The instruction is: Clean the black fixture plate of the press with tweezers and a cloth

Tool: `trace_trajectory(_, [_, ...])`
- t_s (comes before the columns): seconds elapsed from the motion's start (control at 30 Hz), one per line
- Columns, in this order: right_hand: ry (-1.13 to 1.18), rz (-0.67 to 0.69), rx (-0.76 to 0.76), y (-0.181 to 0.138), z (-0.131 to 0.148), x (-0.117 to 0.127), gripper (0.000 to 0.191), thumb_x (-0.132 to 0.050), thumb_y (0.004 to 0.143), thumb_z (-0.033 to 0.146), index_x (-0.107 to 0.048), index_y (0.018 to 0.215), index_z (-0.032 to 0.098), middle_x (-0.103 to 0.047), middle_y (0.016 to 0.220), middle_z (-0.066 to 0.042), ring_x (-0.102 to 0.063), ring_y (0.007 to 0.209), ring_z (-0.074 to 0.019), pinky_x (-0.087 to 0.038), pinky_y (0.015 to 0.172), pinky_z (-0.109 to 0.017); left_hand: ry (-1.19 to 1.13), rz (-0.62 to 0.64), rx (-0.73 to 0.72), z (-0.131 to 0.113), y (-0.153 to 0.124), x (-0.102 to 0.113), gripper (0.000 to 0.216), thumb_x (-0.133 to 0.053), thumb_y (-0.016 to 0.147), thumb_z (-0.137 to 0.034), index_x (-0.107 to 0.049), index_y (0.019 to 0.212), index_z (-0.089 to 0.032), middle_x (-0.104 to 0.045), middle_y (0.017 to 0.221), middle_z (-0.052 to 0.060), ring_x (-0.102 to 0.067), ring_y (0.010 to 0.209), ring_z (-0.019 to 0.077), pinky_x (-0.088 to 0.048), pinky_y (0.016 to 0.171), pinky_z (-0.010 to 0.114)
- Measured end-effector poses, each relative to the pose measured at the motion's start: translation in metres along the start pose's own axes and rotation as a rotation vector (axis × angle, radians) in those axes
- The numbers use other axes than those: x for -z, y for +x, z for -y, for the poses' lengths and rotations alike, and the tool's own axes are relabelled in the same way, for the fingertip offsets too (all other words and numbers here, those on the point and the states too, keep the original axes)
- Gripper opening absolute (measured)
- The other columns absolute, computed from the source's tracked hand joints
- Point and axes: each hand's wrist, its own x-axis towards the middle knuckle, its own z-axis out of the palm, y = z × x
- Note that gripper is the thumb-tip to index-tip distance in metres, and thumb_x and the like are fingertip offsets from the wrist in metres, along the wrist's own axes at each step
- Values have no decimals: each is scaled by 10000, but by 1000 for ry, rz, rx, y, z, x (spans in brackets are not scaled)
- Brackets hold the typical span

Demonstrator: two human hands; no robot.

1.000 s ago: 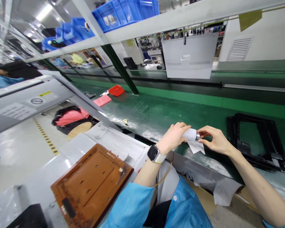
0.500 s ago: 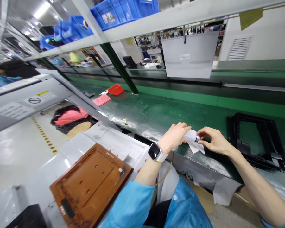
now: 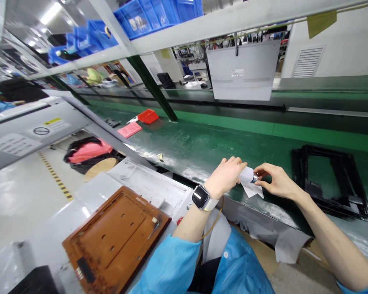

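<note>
— Green belt runs across the whole line; what sits nearest the worker?

— An orange fixture plate [image 3: 116,241] lies flat on the grey table [image 3: 147,183] at the lower left, likely parked there within easy reach. A watch [image 3: 200,197] shows on the left wrist.

— And the hands?

— Both meet over the belt's near edge. The left hand [image 3: 225,175] is wrapped around a small white tube [image 3: 247,174], fingers closed on its body. The right hand [image 3: 277,179] pinches the tube's metal tip between thumb and fingers, so the tube is braced at both ends. A white paper slip [image 3: 253,190] hangs just beneath it.

— Farther out?

— Black frames [image 3: 331,183] lie stacked on the belt [image 3: 208,147] to the right. A red tray [image 3: 147,116] and a pink sheet [image 3: 129,129] rest far left. Beyond hangs a grey panel [image 3: 242,71], with blue bins [image 3: 159,14] on the shelf above.
</note>
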Motion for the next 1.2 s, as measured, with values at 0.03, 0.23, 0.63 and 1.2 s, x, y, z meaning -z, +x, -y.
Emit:
trace_trajectory(0.03, [-2,-1,2,0,0,0,221,-728,943,316,-679,1135,217,-666,1080,-46,-672,907,-236,-595,842,-391,8,1,0,-1,0,1,594,-768,915,-131,-541,1463,-147,-627,1367,95,-548,1276,305,-474,1002,472])
trace_trajectory(0.23, [-12,-3,5,-1,1,1,213,-722,944,315,-681,1126,213,-671,1075,-55,-673,904,-242,-595,837,-394,32,11,3,-5,0,4,571,-757,921,-125,-548,1453,-135,-629,1346,99,-551,1265,308,-475,1008,481])
trace_trajectory(0.63, [-33,9,-10,-1,1,0,211,-717,931,317,-678,1108,210,-693,1050,-53,-678,881,-248,-583,808,-399,85,37,12,-11,1,6,491,-742,925,-117,-587,1390,-130,-630,1309,109,-552,1235,313,-464,986,468])
trace_trajectory(1.2, [-44,-34,36,1,5,-1,201,-713,964,315,-677,1137,220,-677,1069,-56,-668,889,-255,-585,813,-413,-24,-30,32,-7,1,-2,416,-648,933,-35,-601,1336,-126,-620,1294,131,-535,1228,346,-461,991,515])
